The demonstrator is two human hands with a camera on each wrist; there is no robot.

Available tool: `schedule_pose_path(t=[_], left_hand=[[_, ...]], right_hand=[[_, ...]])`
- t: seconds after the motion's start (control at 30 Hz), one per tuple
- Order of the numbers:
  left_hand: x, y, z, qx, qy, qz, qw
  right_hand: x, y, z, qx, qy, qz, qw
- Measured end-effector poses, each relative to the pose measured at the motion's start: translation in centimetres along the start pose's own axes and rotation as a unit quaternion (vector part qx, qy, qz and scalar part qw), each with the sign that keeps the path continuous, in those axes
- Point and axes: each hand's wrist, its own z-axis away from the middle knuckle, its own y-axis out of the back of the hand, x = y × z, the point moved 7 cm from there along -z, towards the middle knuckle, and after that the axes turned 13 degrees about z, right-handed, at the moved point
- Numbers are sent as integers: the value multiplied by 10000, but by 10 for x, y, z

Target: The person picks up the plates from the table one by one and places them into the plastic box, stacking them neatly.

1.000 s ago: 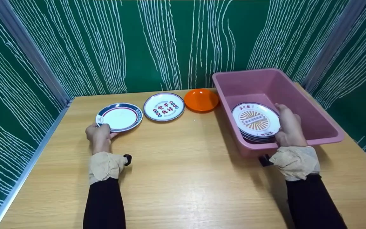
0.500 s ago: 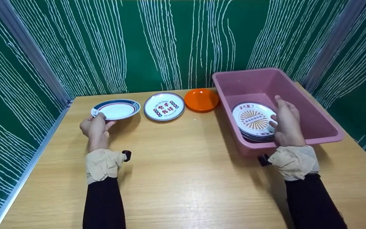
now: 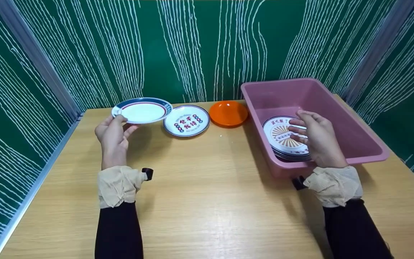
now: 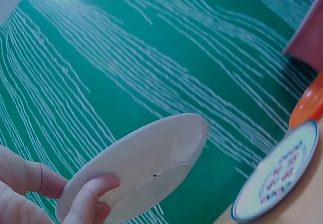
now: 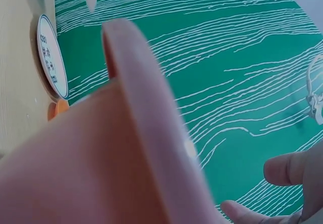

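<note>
My left hand (image 3: 114, 138) pinches the near-left edge of a white plate with a dark blue rim band (image 3: 143, 110), holding it up off the table. In the left wrist view the plate's pale underside (image 4: 146, 168) shows, thumb on one face and fingers on the other. Over the near part of a pink plastic tub (image 3: 367, 144) hovers my right hand (image 3: 320, 138), fingers loosely bent and holding nothing. Below it, inside the tub, lies a stack of white plates (image 3: 282, 138); the top one has an orange sunburst print and is partly covered by the hand.
A white plate with red lettering (image 3: 186, 121) lies flat at the back of the wooden table (image 3: 199, 201). Beside it, close to the tub's left wall, is an orange plate (image 3: 228, 113). Green walls with white lines (image 3: 214, 46) border the table's back and sides.
The left hand has lifted the blue-rimmed plate from the table, up and slightly right. The right hand has let go of the stack's edge and risen above it; the stack stays put.
</note>
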Motion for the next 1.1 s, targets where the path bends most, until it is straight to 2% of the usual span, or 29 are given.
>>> schedule_pose_path(t=[0.2,0.53,0.77,1.1], left_hand=[[1,-16,16,-351,41,16,9994],[7,-41,46,-928,-347,-286,9947],[6,-59,71,-1359,-421,-154,9897],[0,-79,98,-2017,-545,-12,9779]], right_hand=[[-4,-4,5,-93,120,61,9999],[-7,-9,8,-193,190,-31,9996],[-12,-16,11,-328,376,-112,9987],[-19,-35,19,-446,1020,768,9908]])
